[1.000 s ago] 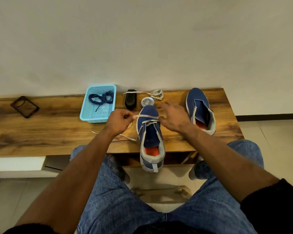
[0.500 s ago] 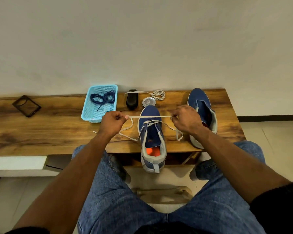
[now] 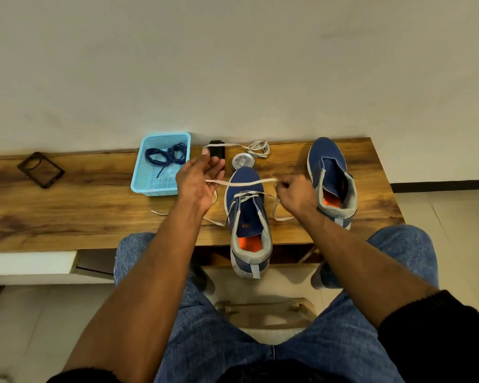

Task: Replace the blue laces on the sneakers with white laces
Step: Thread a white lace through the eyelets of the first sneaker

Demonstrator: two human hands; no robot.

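My right hand point(image 3: 295, 196) pinches the white lace point(image 3: 244, 183) taut above the near sneaker point(image 3: 248, 217). My left hand point(image 3: 197, 183) is left of the sneaker, fingers point(image 3: 210, 161) released, lace across its palm.

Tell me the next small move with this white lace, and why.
Probably feed the end pinched by the right hand into the next free eyelet of the near sneaker. The white lace spans the toe, only the front eyelets look laced, and the left hand seems to be loosening.

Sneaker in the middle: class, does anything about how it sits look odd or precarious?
Yes. The middle sneaker sticks out past the table's near edge, its heel hanging unsupported, while the other sneaker lies wholly on the wood.
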